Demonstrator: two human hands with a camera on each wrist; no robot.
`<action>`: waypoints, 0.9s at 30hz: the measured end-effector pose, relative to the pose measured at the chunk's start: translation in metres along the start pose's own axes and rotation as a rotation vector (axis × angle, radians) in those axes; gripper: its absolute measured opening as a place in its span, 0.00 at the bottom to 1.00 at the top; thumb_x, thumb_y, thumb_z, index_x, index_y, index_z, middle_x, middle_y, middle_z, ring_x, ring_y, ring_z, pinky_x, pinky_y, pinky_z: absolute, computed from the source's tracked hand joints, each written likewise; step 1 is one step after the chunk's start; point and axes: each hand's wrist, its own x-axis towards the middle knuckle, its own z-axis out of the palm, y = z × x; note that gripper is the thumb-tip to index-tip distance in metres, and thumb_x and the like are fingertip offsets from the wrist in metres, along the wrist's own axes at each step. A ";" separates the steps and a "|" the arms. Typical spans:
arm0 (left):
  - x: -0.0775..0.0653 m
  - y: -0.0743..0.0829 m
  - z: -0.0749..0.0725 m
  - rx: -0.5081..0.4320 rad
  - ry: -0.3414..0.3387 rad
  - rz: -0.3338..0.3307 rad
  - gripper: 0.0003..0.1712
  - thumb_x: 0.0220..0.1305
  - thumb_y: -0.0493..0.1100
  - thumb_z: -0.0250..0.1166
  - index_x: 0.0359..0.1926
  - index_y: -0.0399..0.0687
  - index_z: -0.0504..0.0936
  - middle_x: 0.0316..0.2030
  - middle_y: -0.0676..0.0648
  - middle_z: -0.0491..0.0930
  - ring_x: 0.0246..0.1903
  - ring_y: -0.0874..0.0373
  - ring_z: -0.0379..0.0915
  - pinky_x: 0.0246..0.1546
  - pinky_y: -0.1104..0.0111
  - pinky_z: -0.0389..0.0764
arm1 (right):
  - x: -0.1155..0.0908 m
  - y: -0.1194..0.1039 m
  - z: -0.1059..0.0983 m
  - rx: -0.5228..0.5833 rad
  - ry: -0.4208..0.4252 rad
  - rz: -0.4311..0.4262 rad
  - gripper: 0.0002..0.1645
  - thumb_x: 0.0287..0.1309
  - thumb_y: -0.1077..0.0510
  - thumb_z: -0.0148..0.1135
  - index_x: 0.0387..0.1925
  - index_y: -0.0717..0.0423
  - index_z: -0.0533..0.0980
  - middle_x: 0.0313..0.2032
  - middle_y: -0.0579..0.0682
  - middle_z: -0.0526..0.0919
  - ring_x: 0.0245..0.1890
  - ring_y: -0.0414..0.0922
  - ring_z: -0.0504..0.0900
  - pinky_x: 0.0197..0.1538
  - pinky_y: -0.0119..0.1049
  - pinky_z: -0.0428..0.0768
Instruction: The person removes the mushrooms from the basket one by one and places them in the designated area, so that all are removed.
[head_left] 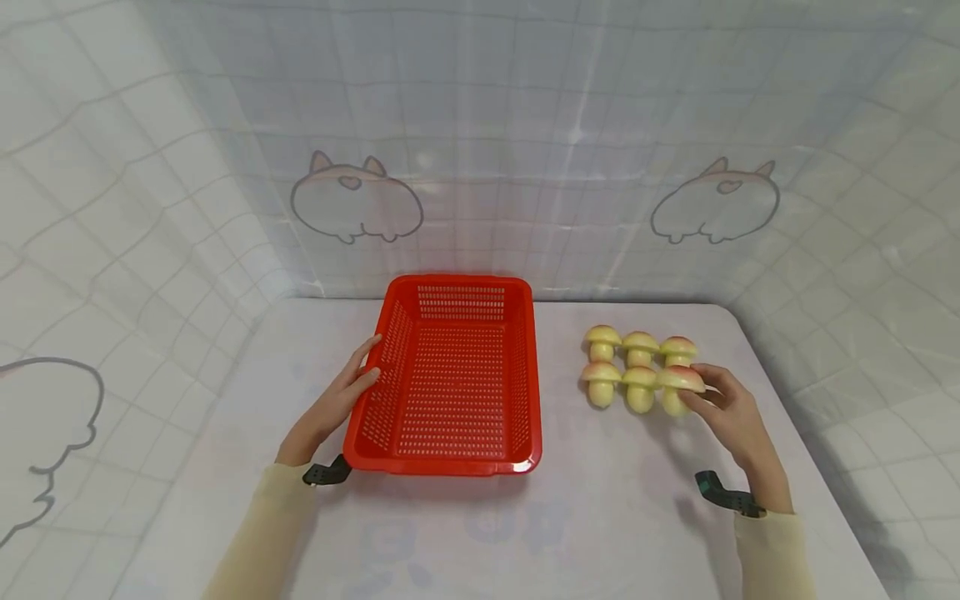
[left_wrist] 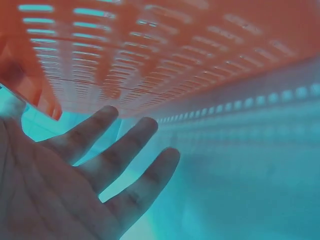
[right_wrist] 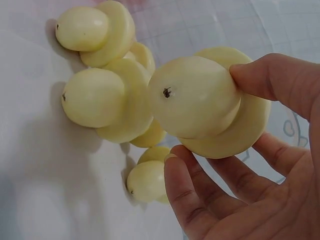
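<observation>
A red plastic basket (head_left: 457, 392) with slotted walls stands on the table. At its left rim is my left hand (head_left: 335, 408), thumb over the edge; in the left wrist view its fingers (left_wrist: 117, 155) stretch out straight beneath the slotted wall. To the right of the basket, my right hand (head_left: 731, 412) pinches a mushroom-shaped piece (right_wrist: 200, 100) between thumb and fingers. It has a pale yellow stem and a cap tinged red on top. In the right wrist view the held piece looks raised above similar mushroom pieces (right_wrist: 95, 97) beside it.
The other mushroom pieces (head_left: 602, 379) lie in two rows to the left of the right hand. A white table (head_left: 600, 517) carries everything. Curtains with a grid pattern (head_left: 480, 167) hang close behind and on both sides.
</observation>
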 end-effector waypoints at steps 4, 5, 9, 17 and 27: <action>0.000 0.003 -0.001 -0.014 -0.017 0.021 0.36 0.83 0.48 0.47 0.83 0.62 0.41 0.66 0.26 0.64 0.54 0.35 0.76 0.46 0.62 0.86 | 0.000 0.003 -0.001 0.005 0.004 0.002 0.33 0.67 0.55 0.68 0.68 0.61 0.68 0.53 0.28 0.74 0.48 0.23 0.78 0.45 0.19 0.77; 0.001 0.004 -0.001 -0.012 -0.019 0.024 0.36 0.83 0.47 0.48 0.82 0.61 0.43 0.65 0.25 0.65 0.54 0.35 0.77 0.45 0.62 0.86 | 0.000 0.004 -0.001 0.004 0.002 0.003 0.33 0.68 0.55 0.68 0.68 0.62 0.68 0.53 0.28 0.74 0.48 0.23 0.78 0.45 0.19 0.77; 0.002 0.005 -0.003 0.028 -0.025 0.014 0.36 0.82 0.47 0.51 0.82 0.59 0.47 0.66 0.27 0.65 0.54 0.36 0.77 0.45 0.63 0.87 | 0.001 0.007 -0.002 0.020 -0.006 0.013 0.33 0.68 0.55 0.68 0.68 0.62 0.68 0.52 0.28 0.74 0.46 0.23 0.79 0.45 0.19 0.77; 0.003 0.003 -0.007 0.083 -0.033 -0.039 0.38 0.79 0.49 0.55 0.82 0.61 0.49 0.72 0.32 0.59 0.58 0.36 0.73 0.49 0.60 0.85 | 0.002 0.014 -0.007 0.030 -0.011 0.036 0.33 0.68 0.55 0.67 0.68 0.62 0.68 0.51 0.28 0.74 0.45 0.24 0.80 0.44 0.20 0.78; 0.003 0.005 -0.005 0.023 -0.078 -0.041 0.38 0.80 0.48 0.52 0.82 0.58 0.45 0.68 0.28 0.62 0.54 0.34 0.76 0.47 0.61 0.87 | 0.004 0.024 -0.013 0.016 0.003 0.069 0.35 0.67 0.54 0.68 0.69 0.62 0.67 0.50 0.26 0.73 0.44 0.22 0.80 0.42 0.22 0.79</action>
